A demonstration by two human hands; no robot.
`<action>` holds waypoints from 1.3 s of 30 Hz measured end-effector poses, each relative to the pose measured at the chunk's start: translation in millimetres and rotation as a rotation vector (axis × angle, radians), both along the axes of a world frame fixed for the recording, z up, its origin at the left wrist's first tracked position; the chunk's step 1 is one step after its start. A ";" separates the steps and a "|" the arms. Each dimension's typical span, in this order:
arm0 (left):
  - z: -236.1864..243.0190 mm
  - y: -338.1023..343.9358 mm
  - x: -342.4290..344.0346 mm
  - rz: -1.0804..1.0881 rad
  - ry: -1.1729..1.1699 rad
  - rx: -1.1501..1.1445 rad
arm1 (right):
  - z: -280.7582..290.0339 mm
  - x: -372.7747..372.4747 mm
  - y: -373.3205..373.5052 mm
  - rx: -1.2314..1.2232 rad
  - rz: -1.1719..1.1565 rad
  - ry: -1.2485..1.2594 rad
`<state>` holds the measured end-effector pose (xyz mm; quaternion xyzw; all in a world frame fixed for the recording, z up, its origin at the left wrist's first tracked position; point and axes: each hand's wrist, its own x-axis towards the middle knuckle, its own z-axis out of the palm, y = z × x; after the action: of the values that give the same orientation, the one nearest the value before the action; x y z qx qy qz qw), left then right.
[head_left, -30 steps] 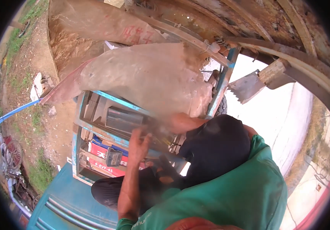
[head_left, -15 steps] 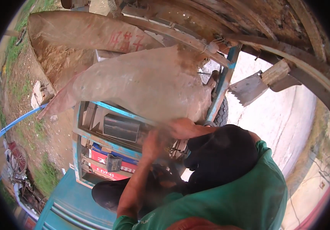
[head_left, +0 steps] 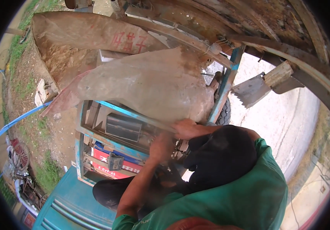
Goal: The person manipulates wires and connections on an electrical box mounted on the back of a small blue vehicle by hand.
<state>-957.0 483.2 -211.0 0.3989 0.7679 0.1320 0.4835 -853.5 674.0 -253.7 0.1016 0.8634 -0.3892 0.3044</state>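
Two bare hands work at the right end of one open metal frame (head_left: 115, 143), a structure of straight bars with worn blue paint and brown, rust-coloured patches. The left hand (head_left: 162, 147) is at the right end of the upper bay, below the upper rail (head_left: 130, 114), with its fingers curled; the pictures do not show whether they are clamped on a part or apart. The right hand (head_left: 185, 128) is at the right end of the upper rail, bent at the fingers; whether it grips the rail cannot be told. The two hands are near each other. The wiring (head_left: 181, 145), a tangle of thin strands among small metal parts, lies just beside the left hand, toward the frame's right edge; its count is unclear. The upper bay contains one black box (head_left: 122, 128), rectangular, with a ridged face. The lower bay contains one red case (head_left: 101, 156) with blue along its top edge; one small grey box (head_left: 115, 161), squarish, is in front of it. Two sheets extend beyond the frame's upper edge: one translucent, creased plastic sheet (head_left: 145, 84), and one brownish sheet (head_left: 80, 28) with red markings. One black treaded tyre (head_left: 224, 113) shows outside the right edge. One teal panel (head_left: 73, 203) with raised parallel ribs adjoins the lower left corner.
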 end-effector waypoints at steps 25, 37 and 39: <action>33.0 -0.3 -12.4 0.170 0.137 0.280 | -21.6 -2.7 8.6 -0.172 -0.062 -0.183; 13.3 -15.0 -8.5 0.179 0.153 0.181 | -25.2 -0.9 6.4 -0.177 -0.068 -0.163; 3.4 -19.7 -4.6 0.138 0.149 0.157 | -26.2 -1.2 5.7 -0.169 -0.060 -0.165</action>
<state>-961.6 463.4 -207.6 0.3907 0.8146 0.1946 0.3821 -854.8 679.7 -279.9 0.1332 0.7960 -0.4600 0.3702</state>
